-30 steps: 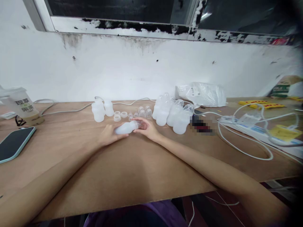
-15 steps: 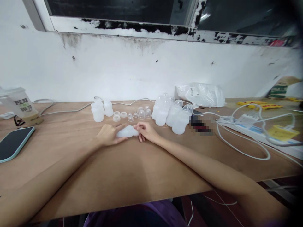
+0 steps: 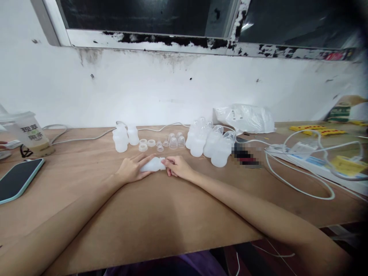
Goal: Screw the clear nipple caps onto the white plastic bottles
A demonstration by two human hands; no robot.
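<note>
A frosted white baby bottle (image 3: 151, 165) lies on its side just above the table, its neck end toward the right. My left hand (image 3: 132, 168) is wrapped round its body. The fingers of my right hand (image 3: 179, 168) are closed at the neck end, where a pale collar shows; they hide the tip. Beyond my hands are several loose white rings (image 3: 143, 147), small clear teats (image 3: 159, 148) and clear domed caps (image 3: 173, 143). Two bottles without caps (image 3: 121, 141) stand at the back left. To the right is a group of capped bottles (image 3: 219, 155).
A phone (image 3: 20, 180) and a drink cup (image 3: 33, 134) are at the left, with part of another person's hand (image 3: 2, 145) at the edge. A plastic bag (image 3: 247, 119) lies against the wall. Cables (image 3: 301, 193) and a power strip (image 3: 304, 157) occupy the right side.
The view has tilted up slightly. My right fingers have shifted at the bottle's neck, and more of the neck and collar now shows. My left hand keeps its hold.
</note>
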